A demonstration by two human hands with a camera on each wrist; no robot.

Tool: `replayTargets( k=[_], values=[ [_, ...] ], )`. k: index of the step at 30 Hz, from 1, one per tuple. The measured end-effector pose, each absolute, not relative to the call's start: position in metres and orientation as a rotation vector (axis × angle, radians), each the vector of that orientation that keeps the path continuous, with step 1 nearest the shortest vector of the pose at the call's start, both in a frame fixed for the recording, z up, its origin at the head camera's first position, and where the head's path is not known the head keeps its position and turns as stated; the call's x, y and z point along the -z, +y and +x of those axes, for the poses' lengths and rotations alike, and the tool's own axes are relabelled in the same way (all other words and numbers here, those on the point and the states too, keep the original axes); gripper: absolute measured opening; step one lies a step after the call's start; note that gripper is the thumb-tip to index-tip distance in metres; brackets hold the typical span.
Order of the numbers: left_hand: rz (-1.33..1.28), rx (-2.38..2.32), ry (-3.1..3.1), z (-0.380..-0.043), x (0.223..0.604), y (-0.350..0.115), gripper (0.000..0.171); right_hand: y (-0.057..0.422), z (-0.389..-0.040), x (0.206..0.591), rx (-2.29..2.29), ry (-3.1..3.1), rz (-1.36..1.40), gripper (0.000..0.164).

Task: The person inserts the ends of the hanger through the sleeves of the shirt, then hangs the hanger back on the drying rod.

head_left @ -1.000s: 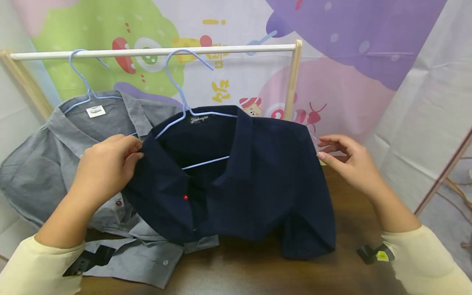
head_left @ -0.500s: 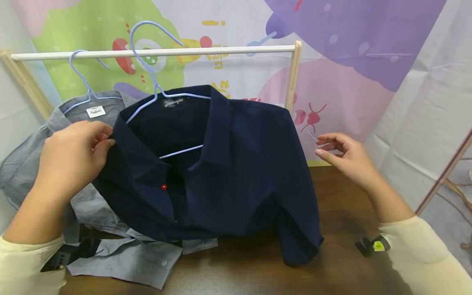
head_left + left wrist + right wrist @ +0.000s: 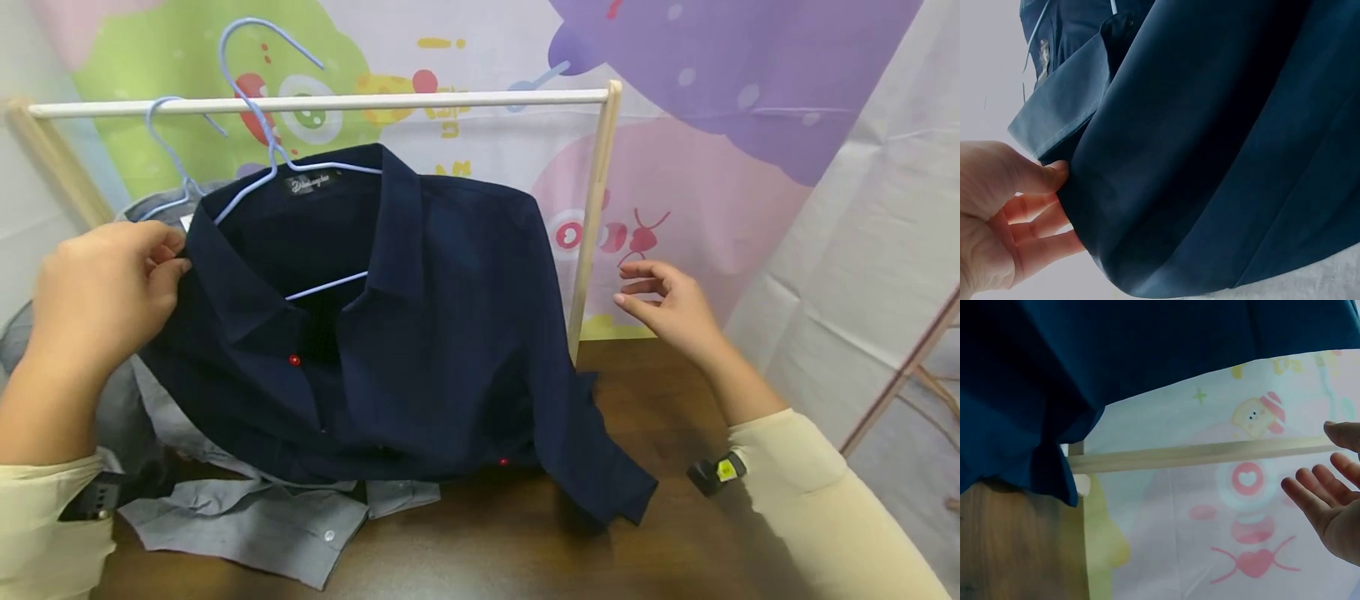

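A navy shirt (image 3: 465,308) with red buttons hangs on a light blue hanger (image 3: 273,125), whose hook rises above the rack's white rail. My left hand (image 3: 108,296) pinches the shirt's shoulder beside the collar, thumb on top, as the left wrist view shows with the hand (image 3: 1016,212) at the cloth's edge. To the right of the shirt, my right hand (image 3: 667,304) is in the air, fingers loosely bent and holding nothing. In the right wrist view that hand (image 3: 1335,494) is apart from the navy cloth.
The white rail (image 3: 480,100) runs between wooden posts, the right post (image 3: 592,217) near my right hand. Behind the navy shirt, a grey shirt (image 3: 255,521) hangs from another hanger (image 3: 167,150), its lower part lying on the brown table (image 3: 465,550). A cartoon curtain (image 3: 675,183) stands behind.
My left hand has carried the navy shirt and its hanger left and up, the hook rising above the rail. My right hand has shifted slightly left, while the shirt has moved away from it.
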State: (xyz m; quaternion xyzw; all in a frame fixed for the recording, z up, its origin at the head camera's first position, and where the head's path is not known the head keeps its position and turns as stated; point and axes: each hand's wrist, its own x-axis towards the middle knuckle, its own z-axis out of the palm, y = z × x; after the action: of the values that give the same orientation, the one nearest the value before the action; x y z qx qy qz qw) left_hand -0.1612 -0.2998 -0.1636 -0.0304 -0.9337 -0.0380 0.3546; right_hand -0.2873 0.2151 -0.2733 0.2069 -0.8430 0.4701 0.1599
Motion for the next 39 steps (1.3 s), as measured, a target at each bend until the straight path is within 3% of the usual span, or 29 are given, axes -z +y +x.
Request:
replayTargets(
  k=[14,30,39],
  values=[
    [-0.017,0.076,-2.500,-0.197,0.147,-0.279,0.017,0.185,-0.333,0.267,-1.352,-2.399,0.497,0.064],
    [0.030,0.073,-2.524,-0.232,0.146,-0.254,0.017,0.169,-0.349,0.255,-1.057,-2.527,0.442,0.041],
    [-0.022,0.069,-2.482,-0.239,0.163,-0.245,0.014,0.166,-0.352,0.255,-1.034,-2.544,0.444,0.037]
  ],
)
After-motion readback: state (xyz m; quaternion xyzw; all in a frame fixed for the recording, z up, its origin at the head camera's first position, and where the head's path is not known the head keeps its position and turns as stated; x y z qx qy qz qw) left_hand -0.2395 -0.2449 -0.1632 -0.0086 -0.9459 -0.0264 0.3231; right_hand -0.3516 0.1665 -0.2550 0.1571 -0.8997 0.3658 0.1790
